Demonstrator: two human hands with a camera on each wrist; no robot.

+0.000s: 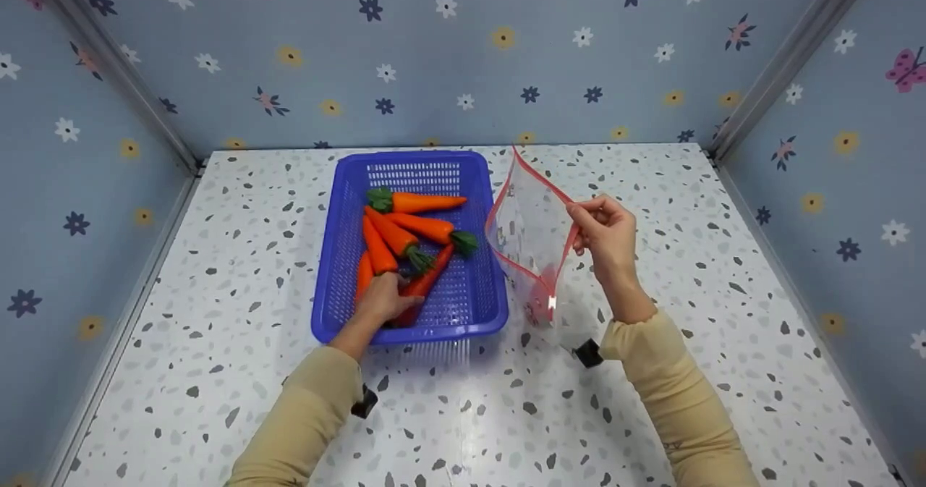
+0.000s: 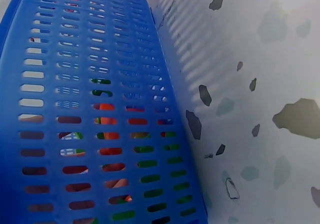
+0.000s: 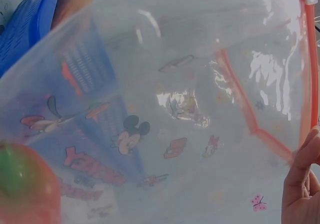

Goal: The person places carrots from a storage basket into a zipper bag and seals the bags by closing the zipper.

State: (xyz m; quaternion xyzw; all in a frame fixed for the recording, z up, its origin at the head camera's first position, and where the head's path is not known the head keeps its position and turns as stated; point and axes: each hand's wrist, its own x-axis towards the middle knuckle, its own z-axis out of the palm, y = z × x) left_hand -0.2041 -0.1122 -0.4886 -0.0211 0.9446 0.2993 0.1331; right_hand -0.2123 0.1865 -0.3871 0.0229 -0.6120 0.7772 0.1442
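A blue-violet plastic basket (image 1: 474, 313) holds several orange carrots (image 1: 427, 202) with green tops and a long, darker red piece (image 1: 428, 284). My left hand (image 1: 380, 300) reaches over the basket's near side, thumb by the red piece. Its fingertips are hidden among the carrots, so its grip is unclear; the left wrist view shows mostly the basket wall (image 2: 75, 94). My right hand (image 1: 609, 230) pinches the red-edged rim of a clear zip bag (image 1: 532, 234), whose mouth gapes. The bag bears cartoon prints, and something reddish shows low in it.
A rounded red-orange thing with a green patch (image 3: 30, 189) shows at the lower left of the right wrist view. The speckled white tabletop (image 1: 231, 255) is bounded by flower-patterned panels (image 1: 448, 53) at the back and sides. Black clips (image 1: 588, 353) sit by the sleeves.
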